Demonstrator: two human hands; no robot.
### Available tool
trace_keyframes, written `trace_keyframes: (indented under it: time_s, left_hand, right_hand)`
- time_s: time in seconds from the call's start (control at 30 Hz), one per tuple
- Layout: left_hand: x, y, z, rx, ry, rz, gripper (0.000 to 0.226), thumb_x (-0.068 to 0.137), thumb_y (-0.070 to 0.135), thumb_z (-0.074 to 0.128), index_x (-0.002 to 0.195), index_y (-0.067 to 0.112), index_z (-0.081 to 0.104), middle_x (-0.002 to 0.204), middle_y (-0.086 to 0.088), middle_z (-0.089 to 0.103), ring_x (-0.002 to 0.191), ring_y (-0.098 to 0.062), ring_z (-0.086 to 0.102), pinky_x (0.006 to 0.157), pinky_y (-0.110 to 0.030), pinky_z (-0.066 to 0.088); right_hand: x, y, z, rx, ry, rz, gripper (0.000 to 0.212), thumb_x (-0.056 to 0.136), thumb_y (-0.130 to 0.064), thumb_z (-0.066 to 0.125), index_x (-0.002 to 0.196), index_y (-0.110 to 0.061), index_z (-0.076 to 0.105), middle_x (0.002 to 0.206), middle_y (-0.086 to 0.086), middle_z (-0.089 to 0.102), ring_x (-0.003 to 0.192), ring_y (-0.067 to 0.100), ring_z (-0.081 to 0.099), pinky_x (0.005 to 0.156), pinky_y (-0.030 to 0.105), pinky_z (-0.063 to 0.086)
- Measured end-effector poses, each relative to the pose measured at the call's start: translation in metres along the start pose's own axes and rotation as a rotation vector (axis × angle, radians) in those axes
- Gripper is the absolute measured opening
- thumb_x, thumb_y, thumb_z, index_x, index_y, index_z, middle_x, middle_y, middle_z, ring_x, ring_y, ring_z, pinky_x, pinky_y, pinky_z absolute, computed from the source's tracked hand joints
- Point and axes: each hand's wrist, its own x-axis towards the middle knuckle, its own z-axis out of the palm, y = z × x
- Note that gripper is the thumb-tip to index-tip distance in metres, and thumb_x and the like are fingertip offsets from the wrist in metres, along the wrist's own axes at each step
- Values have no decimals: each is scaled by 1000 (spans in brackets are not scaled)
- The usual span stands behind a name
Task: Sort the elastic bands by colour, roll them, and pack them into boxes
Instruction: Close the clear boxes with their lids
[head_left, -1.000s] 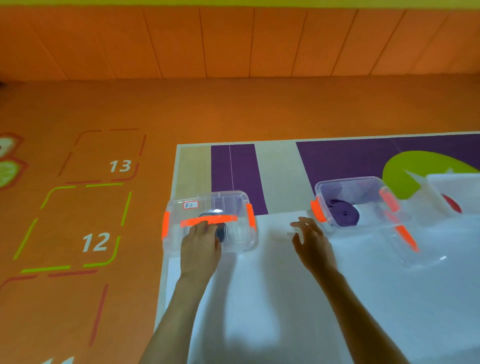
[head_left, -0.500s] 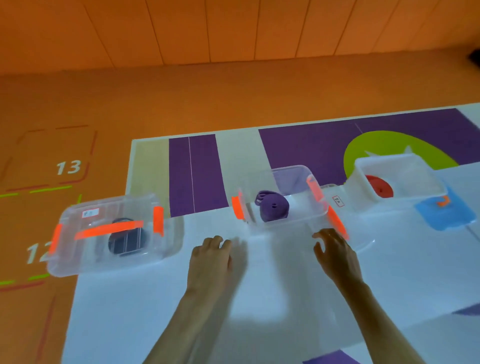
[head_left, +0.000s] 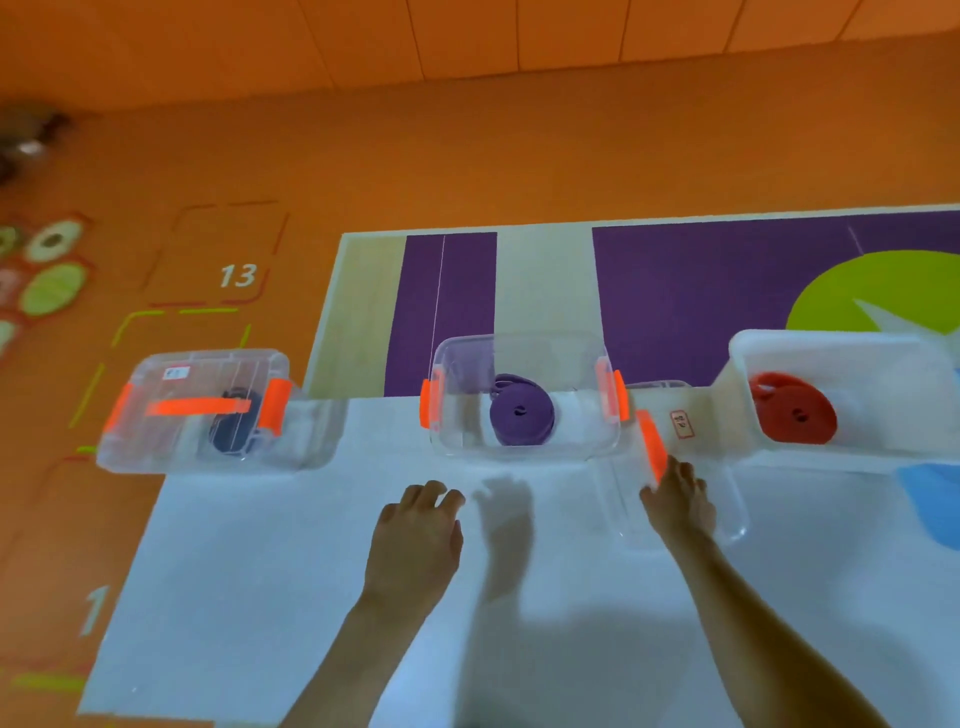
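Purple rolled elastic band (head_left: 521, 415) sits in open clear plastic box (head_left: 457, 441), centre. The flat clear lid w/ orange handle (head_left: 675, 431) lies just beside it on the white sheet (head_left: 260, 571), prob. ready for closing. Right hand (head_left: 675, 504) rests on lid, fingers near-straight, no firm grip evident. Left hand (head_left: 415, 540) hovers relaxed, empty. Vs 1 s ago: left hand has left the lidded clear box w/ orange latches (head_left: 156, 452), far left.

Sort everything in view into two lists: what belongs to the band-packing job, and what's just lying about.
Job: closed clear box with dark roll; open clear box with purple roll; white box with red roll; loose clear lid, right hand on it.
Lying about: purple-and-green mat; floor number 13; round floor decals.
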Motion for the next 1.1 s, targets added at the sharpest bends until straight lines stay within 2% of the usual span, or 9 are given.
trace_keyframes:
  time_s: [0.1,0.23,0.3,0.43,0.6,0.67,0.77,0.87,1.1]
  left_hand:
    - [-2,6,1,16,33,-12,31,101,21,62,131,23,70,133,3,67,124,-21,64,93,-38,55]
    - [0,13,1,50,21,22,35,66,17,96,98,23,81,100,4,76,88,-18,76,62,-33,62]
    - [6,16,2,55,55,19,37,61,14,98,94,22,82,95,4,76,84,-19,76,58,-33,61]
    - [18,18,6,15,33,-1,28,86,13,80,114,18,79,114,0,75,105,-24,73,78,-39,61]
    - [46,13,17,-38,130,28,34,89,12,77,123,14,76,128,-7,72,121,-31,69,90,-46,58]
    - [58,11,26,-23,134,9,45,98,21,67,143,18,62,146,-6,61,138,-29,57,108,-46,50]
    - [67,4,49,47,48,4,66,107,33,49,167,25,23,169,-4,32,159,-27,26,127,-50,25]
    - [71,1,64,95,-40,19,78,108,34,48,170,26,2,176,-6,15,164,-29,10,129,-55,16]
    - [72,-9,70,11,16,71,79,107,28,53,170,28,4,177,-7,16,165,-30,9,131,-55,10]
  right_hand:
    - [14,-3,5,-62,16,27,37,103,-21,61,135,-5,54,131,17,56,119,37,58,92,45,52]
    - [26,-1,6,-104,20,59,33,96,-22,67,124,-7,59,116,12,67,104,31,68,85,37,52]
    - [27,3,2,-104,7,74,35,90,-28,76,116,-9,63,103,8,68,91,27,69,78,32,53]
    - [7,12,-4,-35,-40,129,41,83,-34,81,110,-10,61,101,7,67,91,28,70,74,30,52]
    - [-38,21,-22,64,17,185,40,78,-38,78,105,-13,63,98,7,70,91,33,71,71,33,47]
    - [-57,24,-34,97,54,201,35,76,-35,77,102,-14,64,95,6,69,88,33,70,70,33,45]
    - [-82,27,-51,101,76,220,31,74,-32,77,99,-16,66,90,3,68,81,30,66,69,33,49]
    - [-102,30,-62,104,84,248,32,76,-33,79,100,-16,66,90,3,69,82,28,68,72,34,54]
    - [-133,32,-75,72,135,262,35,79,-36,80,104,-17,65,91,0,66,77,24,61,69,31,45]
